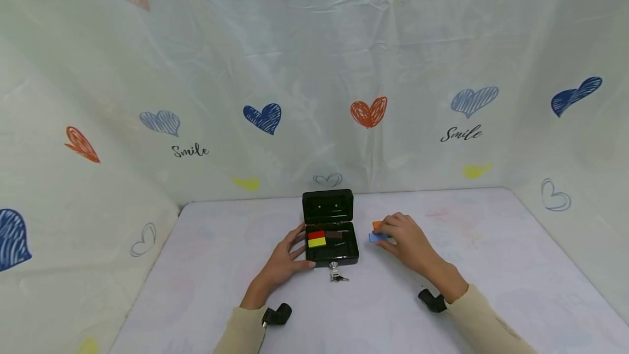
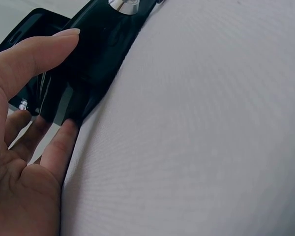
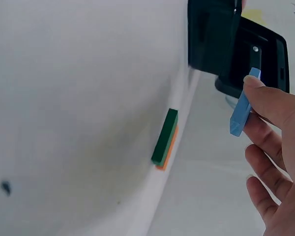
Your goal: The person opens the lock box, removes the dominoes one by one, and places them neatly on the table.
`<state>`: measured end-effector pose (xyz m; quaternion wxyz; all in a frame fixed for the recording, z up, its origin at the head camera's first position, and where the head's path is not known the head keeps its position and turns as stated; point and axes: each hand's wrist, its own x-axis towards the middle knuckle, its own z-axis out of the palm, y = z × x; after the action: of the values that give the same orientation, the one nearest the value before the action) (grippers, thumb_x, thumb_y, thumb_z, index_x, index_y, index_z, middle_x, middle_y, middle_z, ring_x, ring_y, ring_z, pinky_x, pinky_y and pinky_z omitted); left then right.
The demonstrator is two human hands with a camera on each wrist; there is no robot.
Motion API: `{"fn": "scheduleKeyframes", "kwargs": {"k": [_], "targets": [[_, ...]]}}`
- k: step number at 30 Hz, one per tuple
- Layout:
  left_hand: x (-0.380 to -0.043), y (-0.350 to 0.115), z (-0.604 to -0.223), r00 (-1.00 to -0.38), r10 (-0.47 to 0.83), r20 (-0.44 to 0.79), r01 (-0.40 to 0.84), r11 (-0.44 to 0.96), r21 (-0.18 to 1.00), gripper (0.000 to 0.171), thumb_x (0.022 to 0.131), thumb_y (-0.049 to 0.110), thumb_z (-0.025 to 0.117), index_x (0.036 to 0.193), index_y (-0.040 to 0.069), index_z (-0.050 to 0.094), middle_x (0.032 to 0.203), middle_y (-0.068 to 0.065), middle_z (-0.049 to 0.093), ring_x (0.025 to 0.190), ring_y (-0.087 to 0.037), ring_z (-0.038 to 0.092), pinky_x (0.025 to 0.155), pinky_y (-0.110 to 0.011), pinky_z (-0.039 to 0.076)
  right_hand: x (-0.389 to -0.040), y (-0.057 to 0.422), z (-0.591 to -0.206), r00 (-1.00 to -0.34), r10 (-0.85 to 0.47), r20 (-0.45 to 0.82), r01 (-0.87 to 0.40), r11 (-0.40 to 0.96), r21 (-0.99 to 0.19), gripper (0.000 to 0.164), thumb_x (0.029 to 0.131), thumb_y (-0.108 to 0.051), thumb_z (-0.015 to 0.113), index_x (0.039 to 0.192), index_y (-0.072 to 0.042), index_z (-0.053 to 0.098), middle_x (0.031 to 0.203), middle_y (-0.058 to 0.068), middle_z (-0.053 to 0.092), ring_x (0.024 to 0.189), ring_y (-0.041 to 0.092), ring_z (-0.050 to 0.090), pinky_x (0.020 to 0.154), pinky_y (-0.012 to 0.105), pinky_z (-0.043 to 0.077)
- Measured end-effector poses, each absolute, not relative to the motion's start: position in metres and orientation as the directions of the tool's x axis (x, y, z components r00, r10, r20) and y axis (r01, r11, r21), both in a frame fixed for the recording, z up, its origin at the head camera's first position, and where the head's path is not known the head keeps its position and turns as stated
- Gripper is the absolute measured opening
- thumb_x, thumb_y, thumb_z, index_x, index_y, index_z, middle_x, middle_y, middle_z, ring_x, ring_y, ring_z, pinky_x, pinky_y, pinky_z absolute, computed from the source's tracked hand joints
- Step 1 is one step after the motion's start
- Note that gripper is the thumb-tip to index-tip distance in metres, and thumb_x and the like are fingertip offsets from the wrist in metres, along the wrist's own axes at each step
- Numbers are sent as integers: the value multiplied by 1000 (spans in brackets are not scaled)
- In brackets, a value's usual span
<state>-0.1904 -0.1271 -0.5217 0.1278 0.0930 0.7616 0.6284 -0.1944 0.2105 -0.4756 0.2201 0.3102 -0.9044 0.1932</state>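
A black metal cash box (image 1: 349, 247) stands with its lid (image 1: 327, 207) raised. My left hand (image 1: 285, 258) holds its left side, thumb at the front corner and fingers along the wall; the left wrist view shows the thumb (image 2: 44, 51) against the box. Inside lie a red block (image 1: 316, 235), a yellow block (image 1: 316, 242) and a dark brown block (image 1: 334, 235). To the box's right, my right hand (image 1: 405, 239) pinches a light blue block (image 3: 242, 110) between thumb and index finger. A green block (image 3: 165, 137) and an orange block (image 3: 168, 150) lie side by side below it.
A silver lock (image 1: 333, 266) with keys (image 1: 339, 277) hanging from it sits on the box front. The white-covered table (image 1: 206, 266) meets a hanging sheet (image 1: 295, 152) printed with hearts at its back edge. Black wrist cameras (image 1: 279, 314) stick out by both sleeves.
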Motion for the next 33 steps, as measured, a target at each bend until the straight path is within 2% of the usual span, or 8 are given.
{"fn": "scheduleKeyframes", "kwargs": {"k": [5,13,33], "targets": [[-190,-128,-522,-950,302,-77,-19,191,981,103,84,-1,86,168,17,30,168,-22,32,148,-50,43,114,-48,50,-194,221,-482,-719,-472,510,-632,750,-198,26,74,-10,96,96,-12,83,93,-4,71,91,20,61,79,41,55],[-189,-128,-522,-951,299,-79,-19,199,980,102,85,0,86,168,16,30,168,-23,33,148,-50,43,114,-48,50,-193,226,-485,-785,-463,412,-576,789,-212,22,77,-12,94,96,-12,83,93,-2,72,91,21,62,80,42,56],[-189,-128,-522,-952,296,-73,-11,204,979,102,85,1,87,168,16,30,168,-22,33,148,-49,44,114,-49,50,-198,226,-487,-819,-478,319,-552,808,-207,20,77,-10,94,93,-12,82,93,-2,74,90,20,63,80,42,57]]}}
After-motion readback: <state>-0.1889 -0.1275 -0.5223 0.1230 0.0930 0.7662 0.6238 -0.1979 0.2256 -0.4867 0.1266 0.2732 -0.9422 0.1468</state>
